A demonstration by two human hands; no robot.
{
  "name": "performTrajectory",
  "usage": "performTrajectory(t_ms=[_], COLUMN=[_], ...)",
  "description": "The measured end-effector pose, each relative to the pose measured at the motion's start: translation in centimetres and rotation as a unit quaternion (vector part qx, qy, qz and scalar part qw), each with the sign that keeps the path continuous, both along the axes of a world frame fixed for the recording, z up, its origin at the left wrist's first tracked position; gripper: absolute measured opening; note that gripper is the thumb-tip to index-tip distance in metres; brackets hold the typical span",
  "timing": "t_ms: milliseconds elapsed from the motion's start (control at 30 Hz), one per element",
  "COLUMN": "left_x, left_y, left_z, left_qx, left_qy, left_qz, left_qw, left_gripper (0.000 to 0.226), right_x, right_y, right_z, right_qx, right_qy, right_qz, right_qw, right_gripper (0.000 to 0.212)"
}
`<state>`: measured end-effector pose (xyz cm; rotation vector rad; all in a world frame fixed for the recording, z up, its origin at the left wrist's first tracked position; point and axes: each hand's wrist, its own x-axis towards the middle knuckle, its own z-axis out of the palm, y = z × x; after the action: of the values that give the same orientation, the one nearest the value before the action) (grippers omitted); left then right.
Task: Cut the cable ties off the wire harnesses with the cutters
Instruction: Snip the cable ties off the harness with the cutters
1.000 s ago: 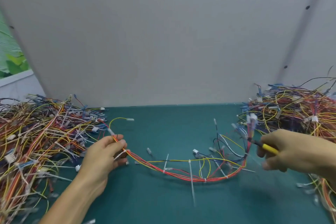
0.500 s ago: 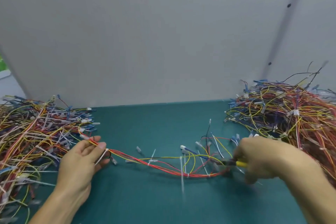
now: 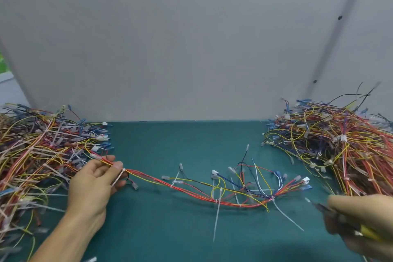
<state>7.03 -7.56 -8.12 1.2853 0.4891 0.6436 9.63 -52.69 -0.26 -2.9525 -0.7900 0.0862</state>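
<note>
On the green mat (image 3: 191,144), between two wire piles, my left hand (image 3: 93,187) pinches one end of a red-and-yellow harness (image 3: 202,197), white ties (image 3: 217,217) on it uncut, while my blurred right hand (image 3: 365,215) grips yellow-handled cutters (image 3: 328,214) near its other end.

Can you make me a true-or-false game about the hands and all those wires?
1. The left hand grips one end of the wire harness. True.
2. The cutters lie loose with nobody holding them. False: the right hand holds them, apart from the harness.
3. Piles of wires sit on both sides of the green mat, the left pile and the right pile. True.
4. Every cable tie is gone from the held harness. False: white cable ties are on it.
</note>
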Motion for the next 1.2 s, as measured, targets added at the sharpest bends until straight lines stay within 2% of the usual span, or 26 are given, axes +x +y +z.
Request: performTrajectory(t_ms=[33,100,167,233,300,400,500,533,633,733,767,833,933,1000,1067,1200], left_x=[0.0,-0.1,-0.1,-0.2,-0.4,-0.6,-1.1,-1.4,-2.0,-2.1,-2.0,-1.4,-0.5,0.0,0.3,0.5], left_y=[0.0,-0.1,-0.3,-0.4,-0.5,-0.6,-0.4,-0.3,0.0,0.2,0.3,0.3,-0.1,-0.7,-1.1,-1.0], left_z=[0.0,0.2,0.5,0.8,1.2,2.0,3.4,4.0,6.3,8.3,8.6,8.4,6.0,4.0,2.5,2.0], left_qx=[-0.002,-0.008,-0.018,-0.027,-0.039,-0.074,-0.119,-0.125,-0.131,-0.108,-0.091,-0.027,0.123,0.204,0.262,0.345], left_qy=[0.000,-0.004,-0.007,-0.008,-0.009,-0.019,-0.047,-0.059,-0.094,-0.088,-0.065,0.027,0.205,0.291,0.343,0.384], left_qz=[-0.001,-0.001,0.002,0.006,0.004,-0.020,-0.042,-0.052,-0.081,-0.079,-0.074,-0.058,-0.046,-0.060,-0.042,-0.013], left_qw=[1.000,1.000,1.000,1.000,0.999,0.997,0.991,0.989,0.984,0.987,0.991,0.998,0.970,0.933,0.901,0.856], left_gripper=[0.018,0.018,0.018,0.016,0.013,0.009,0.009,0.009,0.015,0.014,0.011,0.006,0.024,0.029,0.033,0.039], right_x=[0.0,0.0,0.3,1.4,2.6,3.9,3.8,3.5,3.2,4.2,5.0,6.8,9.4,10.6,11.2,11.7], right_y=[0.1,1.7,4.6,6.4,7.1,6.9,6.8,6.8,6.1,5.1,4.9,5.3,6.8,7.8,8.2,8.2], right_z=[0.3,0.5,-0.5,-2.4,-3.8,-5.4,-4.7,-3.7,1.2,6.5,7.5,7.8,4.7,1.9,-0.4,-1.4], right_qx=[0.025,0.067,0.032,-0.004,-0.025,0.030,0.132,0.174,0.343,0.502,0.491,0.379,0.159,0.054,0.003,-0.006], right_qy=[-0.009,-0.095,-0.169,-0.188,-0.144,-0.112,-0.068,-0.043,0.010,0.181,0.246,0.307,0.287,0.262,0.227,0.185], right_qz=[0.021,0.057,0.076,0.114,0.110,0.075,0.041,0.021,-0.034,-0.080,-0.101,-0.128,-0.135,-0.124,-0.129,-0.155], right_qw=[0.999,0.992,0.982,0.976,0.983,0.990,0.988,0.984,0.939,0.842,0.830,0.863,0.935,0.956,0.965,0.970], right_gripper=[0.034,0.049,0.060,0.063,0.049,0.026,0.047,0.045,0.022,0.023,0.023,0.013,0.009,0.011,0.016,0.027])
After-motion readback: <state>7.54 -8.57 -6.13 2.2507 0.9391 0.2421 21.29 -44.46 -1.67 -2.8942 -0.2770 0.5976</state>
